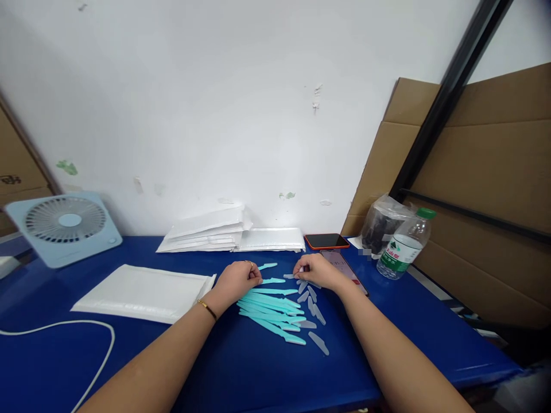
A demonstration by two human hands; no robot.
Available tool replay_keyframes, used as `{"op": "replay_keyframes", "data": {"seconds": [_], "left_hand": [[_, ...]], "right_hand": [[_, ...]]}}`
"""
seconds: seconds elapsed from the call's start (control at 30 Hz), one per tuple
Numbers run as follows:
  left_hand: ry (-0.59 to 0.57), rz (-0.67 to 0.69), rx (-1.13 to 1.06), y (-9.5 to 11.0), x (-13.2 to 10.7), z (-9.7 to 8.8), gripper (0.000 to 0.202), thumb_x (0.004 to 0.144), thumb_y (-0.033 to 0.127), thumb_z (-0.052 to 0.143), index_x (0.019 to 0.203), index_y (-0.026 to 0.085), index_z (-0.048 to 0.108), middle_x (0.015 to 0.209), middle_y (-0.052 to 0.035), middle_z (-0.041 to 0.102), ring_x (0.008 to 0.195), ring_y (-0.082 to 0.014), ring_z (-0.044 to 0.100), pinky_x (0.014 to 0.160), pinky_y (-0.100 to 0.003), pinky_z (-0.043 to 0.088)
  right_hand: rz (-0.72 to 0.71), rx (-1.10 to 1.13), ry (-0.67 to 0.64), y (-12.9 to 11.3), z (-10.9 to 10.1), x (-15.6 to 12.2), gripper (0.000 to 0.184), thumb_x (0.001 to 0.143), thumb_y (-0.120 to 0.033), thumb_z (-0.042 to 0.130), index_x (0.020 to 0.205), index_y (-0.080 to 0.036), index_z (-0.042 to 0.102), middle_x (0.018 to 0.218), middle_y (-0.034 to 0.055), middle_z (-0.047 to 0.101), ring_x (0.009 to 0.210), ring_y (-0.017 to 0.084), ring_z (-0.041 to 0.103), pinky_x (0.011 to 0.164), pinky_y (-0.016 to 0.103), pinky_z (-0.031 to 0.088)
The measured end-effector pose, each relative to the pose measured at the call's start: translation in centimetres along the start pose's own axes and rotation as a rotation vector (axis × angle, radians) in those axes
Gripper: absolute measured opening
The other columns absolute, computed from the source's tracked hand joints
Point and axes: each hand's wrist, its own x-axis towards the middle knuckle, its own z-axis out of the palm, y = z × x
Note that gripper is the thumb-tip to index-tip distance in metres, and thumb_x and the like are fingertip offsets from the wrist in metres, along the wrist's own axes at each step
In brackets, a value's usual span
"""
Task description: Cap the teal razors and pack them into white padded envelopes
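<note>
My left hand (241,280) has its fingers closed on a teal eyebrow razor (272,281), whose tip points right. Beyond that hand, another teal razor (269,265) is partly hidden. A fanned pile of teal eyebrow razors (271,310) lies on the table just in front of the left fingers, tips to the right. My right hand (316,271) is pinched, and a translucent blade cap (288,276) shows at its fingertips. Several loose translucent caps (310,305) are scattered below the right hand, beside the razor tips.
On the blue table (275,378) lie a white padded mailer (142,291) and a stack of mailers (206,232) against the wall. A blue fan (69,223) and white cable (109,344) are left. Two phones (327,241), a bagged dark item (381,229) and a water bottle (402,246) are right.
</note>
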Motion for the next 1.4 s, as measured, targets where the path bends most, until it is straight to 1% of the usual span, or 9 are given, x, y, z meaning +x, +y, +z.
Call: {"op": "replay_keyframes", "data": {"seconds": [0.47,0.6,0.7,0.77,0.83,0.93,1.03,1.2,1.4], "left_hand": [[0.103,0.077,0.028,-0.1,0.3,1.0,0.011,0.074,0.032,0.059,0.073,0.023,0.063,0.073,0.0023,0.064,0.068,-0.0131,0.056,0.058,-0.022,0.034],[0.148,0.109,0.083,0.3,0.4,1.0,0.010,0.076,0.031,0.058,0.075,0.023,0.064,0.077,0.0019,0.064,0.074,-0.0144,0.057,0.062,-0.024,0.034],[0.204,0.133,0.116,0.7,0.1,0.5,0.013,0.076,0.034,0.059,0.082,0.025,0.065,0.084,0.0017,0.065,0.082,-0.0162,0.057,0.069,-0.026,0.034],[0.171,0.175,0.088,0.8,-0.1,0.2,0.016,0.075,0.038,0.059,0.084,0.026,0.065,0.085,0.0022,0.065,0.083,-0.0158,0.056,0.070,-0.025,0.035],[0.055,0.230,0.049,0.8,-0.4,-0.1,0.016,0.073,0.039,0.061,0.080,0.026,0.067,0.081,0.0036,0.065,0.077,-0.0137,0.057,0.066,-0.023,0.035],[-0.043,0.245,0.053,0.5,-0.3,-0.2,0.011,0.070,0.036,0.064,0.075,0.026,0.068,0.074,0.0051,0.065,0.067,-0.0116,0.056,0.060,-0.022,0.033],[0.012,0.236,0.136,0.3,0.0,-0.1,0.009,0.073,0.033,0.062,0.073,0.026,0.067,0.074,0.0044,0.065,0.067,-0.0121,0.056,0.060,-0.023,0.032],[0.062,0.353,0.325,0.3,0.2,-0.1,0.017,0.081,0.029,0.052,0.075,0.023,0.066,0.075,0.0005,0.066,0.075,-0.0155,0.058,0.068,-0.027,0.031],[0.035,0.330,0.276,0.3,0.2,-0.2,0.026,0.085,0.032,0.044,0.076,0.021,0.065,0.078,-0.0027,0.066,0.080,-0.0162,0.058,0.072,-0.026,0.034]], "right_hand": [[0.045,0.082,-0.004,-0.7,1.2,0.6,0.015,0.068,-0.030,0.065,0.071,-0.016,0.070,0.062,0.0017,0.065,0.054,0.011,0.054,0.047,0.019,0.036],[-0.029,0.056,0.068,-1.4,1.7,1.1,0.012,0.071,-0.027,0.064,0.072,-0.018,0.070,0.067,0.0018,0.065,0.058,0.011,0.055,0.053,0.020,0.039],[-0.081,0.058,0.069,-1.1,0.4,0.7,0.012,0.073,-0.026,0.062,0.076,-0.019,0.071,0.074,0.0027,0.066,0.067,0.013,0.058,0.063,0.022,0.042],[-0.107,0.083,0.012,-0.4,-1.0,0.1,0.014,0.073,-0.027,0.062,0.079,-0.019,0.071,0.079,0.0032,0.065,0.073,0.014,0.059,0.067,0.024,0.043],[-0.112,0.089,-0.069,0.4,-2.0,-0.4,0.016,0.070,-0.030,0.065,0.080,-0.020,0.072,0.081,0.0030,0.065,0.074,0.015,0.059,0.067,0.023,0.043],[-0.089,0.042,-0.117,1.2,-2.4,-0.8,0.016,0.067,-0.031,0.068,0.077,-0.020,0.072,0.079,0.0021,0.064,0.071,0.014,0.058,0.064,0.022,0.042],[-0.063,0.017,-0.100,1.2,-1.8,-0.5,0.015,0.068,-0.031,0.066,0.075,-0.019,0.071,0.078,0.0019,0.063,0.069,0.013,0.057,0.061,0.022,0.041],[-0.011,0.009,-0.078,0.8,-1.1,-0.3,0.014,0.068,-0.029,0.064,0.074,-0.018,0.067,0.076,0.0022,0.064,0.066,0.013,0.056,0.057,0.021,0.040],[0.048,0.053,-0.057,0.0,-0.6,-0.3,0.014,0.068,-0.029,0.063,0.072,-0.016,0.066,0.064,0.0006,0.062,0.056,0.011,0.053,0.049,0.020,0.036]]}}
